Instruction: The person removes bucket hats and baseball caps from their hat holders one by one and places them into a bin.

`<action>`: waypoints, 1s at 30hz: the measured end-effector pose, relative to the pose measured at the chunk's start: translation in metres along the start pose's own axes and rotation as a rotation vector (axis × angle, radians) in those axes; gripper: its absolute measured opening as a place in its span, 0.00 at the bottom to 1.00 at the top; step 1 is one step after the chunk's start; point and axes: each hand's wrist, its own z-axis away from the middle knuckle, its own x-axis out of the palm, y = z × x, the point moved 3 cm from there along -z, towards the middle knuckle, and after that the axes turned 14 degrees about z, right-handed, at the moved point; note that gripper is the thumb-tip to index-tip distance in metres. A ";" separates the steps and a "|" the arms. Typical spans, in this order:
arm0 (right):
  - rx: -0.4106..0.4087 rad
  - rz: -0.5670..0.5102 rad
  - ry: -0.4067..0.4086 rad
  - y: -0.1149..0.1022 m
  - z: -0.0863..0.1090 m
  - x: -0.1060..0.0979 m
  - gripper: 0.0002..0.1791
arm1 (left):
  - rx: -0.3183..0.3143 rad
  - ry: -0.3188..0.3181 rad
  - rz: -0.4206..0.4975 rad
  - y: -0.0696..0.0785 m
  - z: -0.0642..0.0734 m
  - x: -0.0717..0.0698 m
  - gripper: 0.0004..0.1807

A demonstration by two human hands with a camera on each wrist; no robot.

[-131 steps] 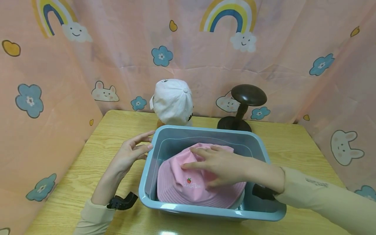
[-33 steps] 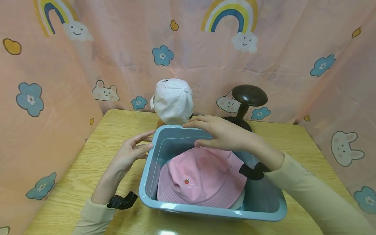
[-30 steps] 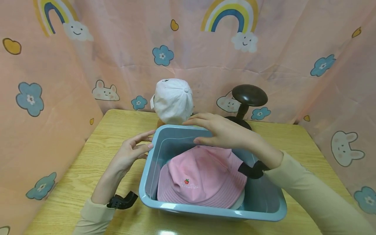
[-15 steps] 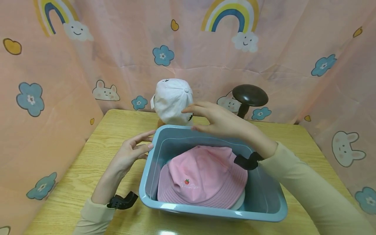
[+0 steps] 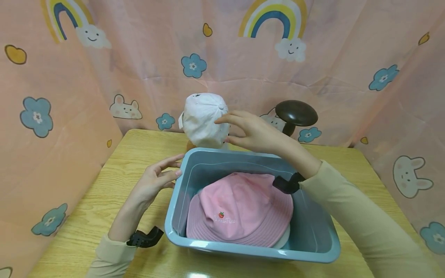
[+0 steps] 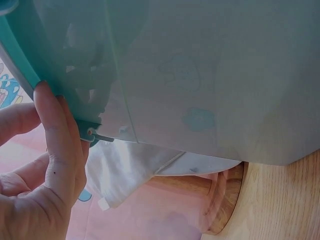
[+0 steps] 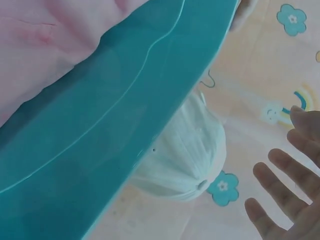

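Note:
A blue-grey plastic tub [image 5: 250, 253] stands on the table with a pink bucket hat [image 5: 240, 204] inside it. The hat has a small strawberry and lettering, and a pale edge shows beneath its brim. My left hand [image 5: 153, 181] touches the tub's left rim with extended fingers; the left wrist view shows these fingers [image 6: 56, 130] against the rim. Beyond the tub, my right hand [image 5: 257, 133] is raised with spread fingers, holding nothing. It is beside a white baseball cap [image 5: 203, 119]. In the right wrist view the cap [image 7: 185, 150] and fingers [image 7: 282, 187] appear apart.
Under the cap, the left wrist view shows a wooden stand [image 6: 230, 195]. A dark brown hat stand [image 5: 296, 112] is at the back right, its base hidden by my right arm and the tub. A pink patterned curtain [image 5: 156, 46] surrounds the wooden table [image 5: 139, 146].
My right hand has left the pink bucket hat, risen over the tub's back rim and moved away toward the white cap. My left hand and the tub have stayed put.

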 end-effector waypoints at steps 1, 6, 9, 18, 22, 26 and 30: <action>0.003 -0.003 0.007 0.001 -0.001 0.000 0.25 | 0.000 0.000 0.000 0.000 0.000 0.000 0.28; 0.023 -0.020 0.023 0.006 -0.006 0.002 0.24 | -0.002 0.001 0.001 0.000 0.000 0.000 0.28; 0.039 -0.033 0.036 0.010 -0.011 0.003 0.24 | -0.002 -0.001 -0.002 0.001 0.000 0.000 0.28; 0.087 -0.042 0.038 0.020 -0.023 0.011 0.22 | -0.003 0.000 0.003 0.002 0.000 0.000 0.28; 0.119 -0.051 0.029 0.026 -0.029 0.015 0.23 | -0.001 -0.003 0.005 0.002 0.000 0.001 0.28; 0.142 -0.064 0.028 0.031 -0.035 0.017 0.23 | 0.000 -0.006 0.000 0.002 0.001 0.000 0.28; 0.151 -0.063 0.041 0.036 -0.042 0.018 0.23 | 0.002 -0.004 -0.005 0.002 0.001 0.000 0.28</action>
